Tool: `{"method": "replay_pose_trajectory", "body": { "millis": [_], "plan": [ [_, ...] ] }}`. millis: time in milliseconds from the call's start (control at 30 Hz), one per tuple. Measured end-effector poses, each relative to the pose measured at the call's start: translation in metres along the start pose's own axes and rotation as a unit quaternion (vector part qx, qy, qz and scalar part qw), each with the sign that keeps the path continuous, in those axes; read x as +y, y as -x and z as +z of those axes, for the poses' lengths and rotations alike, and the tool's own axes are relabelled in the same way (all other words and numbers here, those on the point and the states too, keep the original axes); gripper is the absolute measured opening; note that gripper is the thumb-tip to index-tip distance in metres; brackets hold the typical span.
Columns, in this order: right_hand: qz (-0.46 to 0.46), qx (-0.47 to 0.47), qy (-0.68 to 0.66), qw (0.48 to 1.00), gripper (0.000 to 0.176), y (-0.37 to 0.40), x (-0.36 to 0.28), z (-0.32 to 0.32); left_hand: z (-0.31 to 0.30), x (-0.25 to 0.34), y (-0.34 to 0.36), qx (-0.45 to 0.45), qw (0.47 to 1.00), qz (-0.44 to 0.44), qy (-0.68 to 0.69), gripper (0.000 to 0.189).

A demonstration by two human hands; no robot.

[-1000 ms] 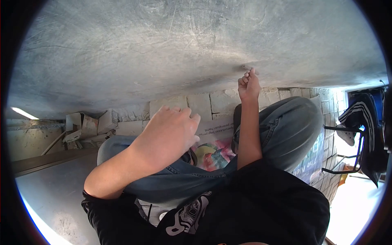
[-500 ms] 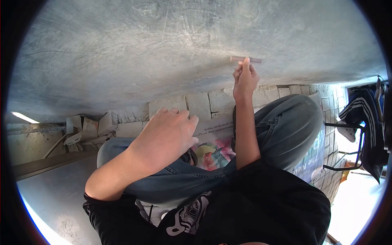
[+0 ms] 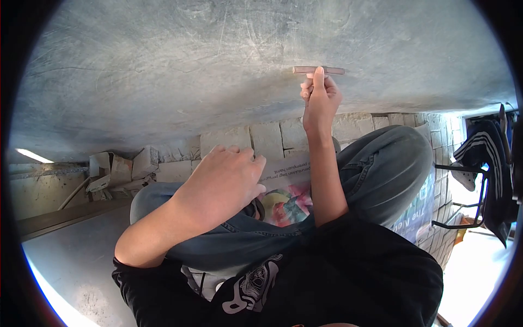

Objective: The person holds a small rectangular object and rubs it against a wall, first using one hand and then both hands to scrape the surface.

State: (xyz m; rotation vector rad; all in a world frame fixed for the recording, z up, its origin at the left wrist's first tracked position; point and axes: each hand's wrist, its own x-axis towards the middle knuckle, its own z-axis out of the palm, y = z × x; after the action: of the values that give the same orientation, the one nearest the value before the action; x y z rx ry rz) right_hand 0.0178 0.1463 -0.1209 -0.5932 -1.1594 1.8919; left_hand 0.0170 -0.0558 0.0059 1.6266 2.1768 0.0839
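Observation:
My right hand [image 3: 321, 98] pinches a thin reddish-brown stick [image 3: 334, 71], with the thumb on top and the fingers below. The stick lies level across the grey, scuffed wall [image 3: 163, 71], and seems to touch it. Lower and to the left, my left hand [image 3: 226, 177] hangs above my crossed legs, back of the hand up. Its fingers are curled, and the fingertips and palm are hidden; whether it holds anything cannot be made out.
Pale bricks [image 3: 267, 141] run along the wall's foot. A printed banner [image 3: 283, 207] lies beneath my legs. Broken blocks [image 3: 120, 169] stand at the left, beside a metal panel [image 3: 76, 261]. At the right are a black metal frame [image 3: 480, 196] and a dark striped garment [image 3: 493, 158].
My right hand and the stick have moved slightly up and to the left along the wall. My left hand is almost where it was.

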Motion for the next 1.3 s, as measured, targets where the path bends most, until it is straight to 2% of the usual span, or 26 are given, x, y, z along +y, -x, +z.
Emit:
{"method": "replay_pose_trajectory", "body": {
  "millis": [167, 233, 300, 433, 500, 533, 600, 633, 700, 733, 800, 833, 900, 1000, 1033, 1100, 1200, 1233, 1300],
  "plan": [
    [0.03, 0.048, 0.022, 0.998, 0.028, -0.002, 0.043, -0.026, -0.008, 0.002, -0.005, -0.021, 0.999, -0.029, -0.022, 0.029],
    [0.051, 0.063, 0.017, 0.997, 0.029, 0.001, 0.032, -0.02, -0.011, 0.004, -0.006, -0.019, 0.999, -0.022, -0.015, 0.029],
    [-0.013, 0.008, 0.058, 0.998, 0.028, 0.002, 0.013, -0.01, -0.007, 0.003, -0.003, -0.01, 1.0, -0.013, -0.009, 0.029],
    [-0.055, -0.025, 0.058, 0.996, 0.029, 0.006, -0.004, 0.012, 0.0, -0.002, -0.001, -0.019, 1.0, -0.018, 0.01, 0.029],
    [0.027, 0.028, 0.093, 0.995, 0.028, 0.008, 0.024, -0.003, -0.004, -0.002, -0.003, -0.023, 0.999, -0.028, -0.002, 0.03],
    [0.026, 0.028, 0.093, 0.995, 0.028, 0.008, 0.035, -0.01, -0.005, -0.001, -0.004, -0.029, 0.999, -0.038, -0.013, 0.03],
    [0.09, 0.043, 0.07, 0.993, 0.03, 0.009, 0.052, -0.02, -0.009, 0.003, -0.006, -0.026, 0.999, -0.028, -0.01, 0.03],
    [0.091, 0.044, 0.069, 0.993, 0.03, 0.009, 0.041, -0.012, -0.01, 0.003, -0.006, -0.023, 1.0, -0.02, -0.007, 0.03],
    [0.014, 0.01, 0.08, 0.997, 0.03, 0.009, 0.015, 0.003, -0.007, 0.003, -0.004, -0.019, 1.0, -0.012, 0.005, 0.03],
    [0.016, 0.01, 0.081, 0.997, 0.03, 0.01, 0.007, 0.008, -0.006, 0.003, -0.003, -0.013, 1.0, -0.002, 0.015, 0.03],
    [-0.043, -0.017, 0.07, 0.997, 0.029, 0.008, -0.002, 0.016, -0.002, -0.001, -0.001, -0.017, 1.0, -0.009, 0.007, 0.03],
    [-0.044, -0.017, 0.071, 0.996, 0.029, 0.009, 0.005, 0.013, -0.001, -0.002, -0.001, -0.023, 1.0, -0.015, 0.0, 0.029],
    [0.028, 0.021, 0.088, 0.995, 0.028, 0.013, 0.025, 0.003, -0.004, -0.001, -0.003, -0.017, 1.0, -0.019, -0.005, 0.029],
    [0.085, 0.034, 0.078, 0.993, 0.028, 0.014, 0.033, -0.001, -0.009, 0.002, -0.005, -0.013, 1.0, -0.018, -0.01, 0.03],
    [0.087, 0.035, 0.078, 0.992, 0.028, 0.014, 0.028, 0.002, -0.009, 0.003, -0.005, -0.011, 1.0, -0.01, -0.009, 0.03],
    [0.0, -0.009, 0.093, 0.996, 0.029, 0.011, 0.011, 0.011, -0.008, 0.003, -0.003, -0.018, 1.0, -0.009, -0.004, 0.03],
    [-0.032, -0.024, 0.07, 0.997, 0.029, 0.013, -0.001, 0.023, -0.001, 0.0, -0.001, -0.016, 1.0, -0.009, 0.006, 0.029],
    [-0.033, -0.024, 0.068, 0.997, 0.029, 0.013, 0.011, 0.018, 0.0, -0.001, 0.0, -0.008, 1.0, -0.01, 0.009, 0.029],
    [0.008, 0.038, 0.137, 0.99, 0.028, 0.015, 0.037, 0.007, -0.003, 0.0, -0.003, -0.01, 1.0, -0.016, -0.005, 0.029]
  ]
}}
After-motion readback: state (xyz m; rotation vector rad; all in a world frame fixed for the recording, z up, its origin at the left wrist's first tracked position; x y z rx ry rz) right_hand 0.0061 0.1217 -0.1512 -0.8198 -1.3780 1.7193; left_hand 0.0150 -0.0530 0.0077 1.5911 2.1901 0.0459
